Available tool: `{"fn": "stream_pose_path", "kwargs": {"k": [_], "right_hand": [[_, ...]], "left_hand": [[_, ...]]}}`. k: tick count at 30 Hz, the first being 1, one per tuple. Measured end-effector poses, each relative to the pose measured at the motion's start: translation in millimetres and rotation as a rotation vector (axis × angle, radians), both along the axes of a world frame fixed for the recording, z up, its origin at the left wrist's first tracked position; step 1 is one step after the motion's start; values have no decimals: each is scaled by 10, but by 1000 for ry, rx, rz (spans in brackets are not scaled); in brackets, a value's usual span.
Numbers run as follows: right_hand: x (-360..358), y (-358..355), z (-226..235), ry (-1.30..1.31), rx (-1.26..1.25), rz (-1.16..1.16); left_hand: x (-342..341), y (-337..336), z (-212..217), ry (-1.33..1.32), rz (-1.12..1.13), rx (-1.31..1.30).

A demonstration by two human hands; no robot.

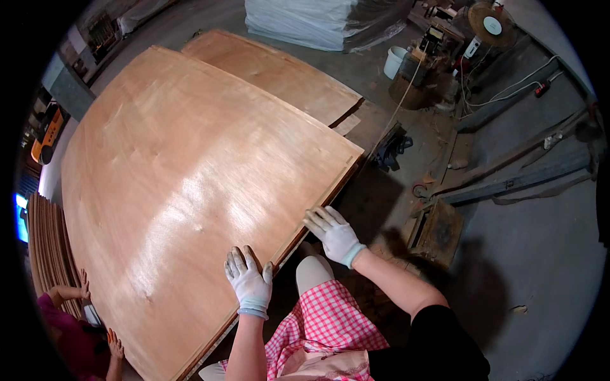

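A large, glossy plywood sheet (pixel 184 171) lies in front of me, its near edge running diagonally past my body. My left hand (pixel 248 282), in a white glove with stained fingertips, rests flat on top near that edge, fingers stretched out. Further along to the right, my right hand (pixel 333 235), gloved likewise, lies over the sheet's edge with its fingers extended on the surface; its thumb is hard to make out. A co-worker in a purple top (pixel 67 336) stands at the lower left. One of that person's bare hands (pixel 115 343) is at the sheet's far edge.
Behind the sheet lies another plywood stack (pixel 273 73). A plastic-wrapped bale (pixel 324 22) stands beyond it. To the right are a white bucket (pixel 395 62), a machine with a round disc (pixel 492 26), cables and a metal frame (pixel 515 181). Stacked boards (pixel 47 241) stand at far left.
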State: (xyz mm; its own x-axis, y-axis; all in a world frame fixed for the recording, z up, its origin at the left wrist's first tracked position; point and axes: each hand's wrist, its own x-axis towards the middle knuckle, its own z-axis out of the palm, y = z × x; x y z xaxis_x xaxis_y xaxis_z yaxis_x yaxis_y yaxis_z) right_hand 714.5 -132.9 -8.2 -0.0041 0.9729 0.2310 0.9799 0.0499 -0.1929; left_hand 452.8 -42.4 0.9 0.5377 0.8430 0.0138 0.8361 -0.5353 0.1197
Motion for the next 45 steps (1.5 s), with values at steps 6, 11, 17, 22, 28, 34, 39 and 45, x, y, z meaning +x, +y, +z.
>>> {"fn": "stream_pose_path", "kwargs": {"k": [6, 11, 17, 22, 28, 34, 39, 45], "right_hand": [[1102, 241, -245, -260, -116, -276], [1308, 554, 60, -185, -4, -603], [-480, 918, 132, 44, 65, -67], [-912, 1098, -300, -168, -256, 39], [-991, 1031, -122, -86, -366, 21], [-2301, 867, -12, -137, -197, 357], [-2275, 884, -78, -204, -276, 364], [-2313, 899, -14, -199, -286, 358]], "left_hand": [[6, -15, 20, -15, 11, -3], [-40, 21, 29, -88, 26, -66], [-186, -46, 233, -185, 279, 34], [-368, -36, 4, -104, 226, -134], [-960, -206, 191, -363, 474, -63], [-1954, -364, -12, -80, 670, -81], [-2190, -340, 82, -289, 778, 10], [-3114, -387, 69, -78, 962, 46]]}}
